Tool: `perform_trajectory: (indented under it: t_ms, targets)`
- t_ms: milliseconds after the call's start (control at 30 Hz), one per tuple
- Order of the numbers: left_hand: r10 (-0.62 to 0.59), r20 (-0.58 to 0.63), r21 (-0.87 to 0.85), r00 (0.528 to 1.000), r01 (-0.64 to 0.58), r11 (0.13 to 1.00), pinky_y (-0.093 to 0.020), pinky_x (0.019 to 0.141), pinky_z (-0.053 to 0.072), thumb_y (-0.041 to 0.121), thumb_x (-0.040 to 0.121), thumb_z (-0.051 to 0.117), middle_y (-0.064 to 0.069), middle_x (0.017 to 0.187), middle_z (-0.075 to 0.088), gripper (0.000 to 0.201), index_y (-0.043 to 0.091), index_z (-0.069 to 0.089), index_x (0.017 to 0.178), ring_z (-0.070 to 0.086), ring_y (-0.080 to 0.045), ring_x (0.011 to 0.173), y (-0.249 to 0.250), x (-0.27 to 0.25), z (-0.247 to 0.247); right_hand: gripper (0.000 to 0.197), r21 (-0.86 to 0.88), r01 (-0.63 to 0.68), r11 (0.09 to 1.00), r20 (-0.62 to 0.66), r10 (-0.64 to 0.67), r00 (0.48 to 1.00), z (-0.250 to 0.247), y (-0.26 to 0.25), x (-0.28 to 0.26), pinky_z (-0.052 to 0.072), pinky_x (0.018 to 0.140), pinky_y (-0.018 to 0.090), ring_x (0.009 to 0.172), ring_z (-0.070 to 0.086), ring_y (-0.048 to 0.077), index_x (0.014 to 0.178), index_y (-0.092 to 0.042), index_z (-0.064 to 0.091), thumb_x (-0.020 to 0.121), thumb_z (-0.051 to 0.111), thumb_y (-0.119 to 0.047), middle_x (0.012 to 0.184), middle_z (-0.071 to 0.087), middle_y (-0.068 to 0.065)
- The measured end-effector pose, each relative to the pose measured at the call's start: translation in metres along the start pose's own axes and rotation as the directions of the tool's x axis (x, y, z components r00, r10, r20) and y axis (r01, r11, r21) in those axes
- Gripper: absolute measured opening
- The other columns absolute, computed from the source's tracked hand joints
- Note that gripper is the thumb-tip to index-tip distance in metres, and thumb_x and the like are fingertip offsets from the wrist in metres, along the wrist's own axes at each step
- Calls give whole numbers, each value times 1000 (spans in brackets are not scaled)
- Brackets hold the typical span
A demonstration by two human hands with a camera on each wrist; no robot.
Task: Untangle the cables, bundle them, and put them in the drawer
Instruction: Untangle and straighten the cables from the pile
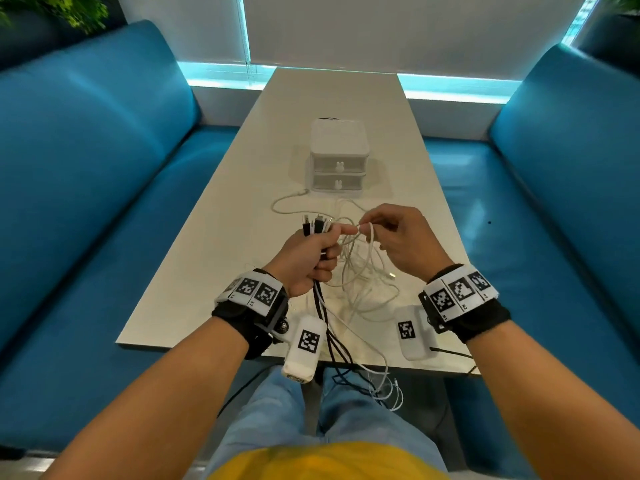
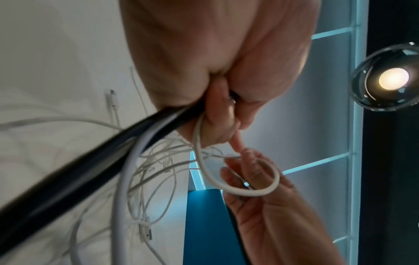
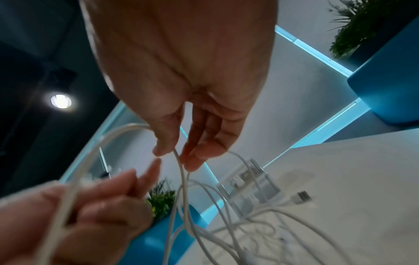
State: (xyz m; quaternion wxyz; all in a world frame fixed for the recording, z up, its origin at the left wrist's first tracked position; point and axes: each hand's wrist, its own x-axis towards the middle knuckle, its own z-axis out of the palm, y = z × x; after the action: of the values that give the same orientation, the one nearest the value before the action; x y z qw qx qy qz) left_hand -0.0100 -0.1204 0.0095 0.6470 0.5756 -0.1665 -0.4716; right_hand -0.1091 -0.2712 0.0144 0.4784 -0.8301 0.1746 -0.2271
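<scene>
My left hand (image 1: 313, 252) grips a bundle of black and white cables (image 1: 322, 306) above the table's near half. Their plug ends (image 1: 316, 223) stick up out of the fist, and its index finger points right. My right hand (image 1: 375, 226) pinches a white cable loop (image 1: 370, 237) beside that fingertip. In the right wrist view, thumb and fingers (image 3: 172, 152) close on the white cable (image 3: 181, 172). The left wrist view shows the loop (image 2: 240, 189) running from my left hand (image 2: 217, 114) to the right hand (image 2: 267, 200). A tangle of white cables (image 1: 363, 285) lies below both hands. The small white two-drawer unit (image 1: 337, 157) stands behind, both drawers closed.
The long white table (image 1: 332, 98) runs away from me between two blue sofas (image 1: 104, 168). One white cable end (image 1: 287, 202) curls left of the drawer unit. Cable tails (image 1: 377, 382) hang over the table's front edge toward my lap. A USB plug (image 3: 302, 196) lies on the table.
</scene>
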Motion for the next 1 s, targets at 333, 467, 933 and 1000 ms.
perform_trajectory:
  t_ms: [333, 467, 933, 1000]
  targets:
    - [65, 27, 144, 998, -68, 987, -21, 40, 13, 21, 99, 50, 4, 58, 20, 24, 18, 68, 83, 16, -9, 47, -2, -8, 10, 50, -77, 87, 993, 123, -78, 989, 3, -27, -13, 44, 93, 12, 108, 58, 5, 126, -21, 60, 88, 44, 7, 116, 64, -6]
    - [76, -69, 118, 995, -68, 991, -20, 38, 16, 8, 96, 50, 6, 50, 26, 35, 18, 40, 64, 19, -8, 43, -5, -8, 12, 51, -134, 175, 975, 243, -139, 960, 19, -28, -21, 31, 99, 2, 120, 48, 2, 133, -16, 56, 90, 42, 6, 130, 59, -2]
    - [140, -81, -84, 987, -146, 986, -22, 40, 24, 53, 96, 41, 2, 52, 25, 56, 18, 48, 52, 24, -11, 46, 6, -6, 10, 54, -425, 58, 903, 527, 195, 827, -33, 0, -37, 34, 103, 24, 120, 43, 2, 124, -40, 57, 72, 61, -24, 127, 50, -14]
    - [145, -58, -157, 988, -153, 976, -23, 41, 28, 56, 95, 37, 3, 50, 25, 60, 18, 43, 49, 26, -12, 45, 10, -6, 11, 27, -563, 132, 816, 494, 204, 846, -30, 24, -37, 34, 104, 31, 118, 44, 12, 108, -30, 68, 81, 68, -26, 123, 49, -6]
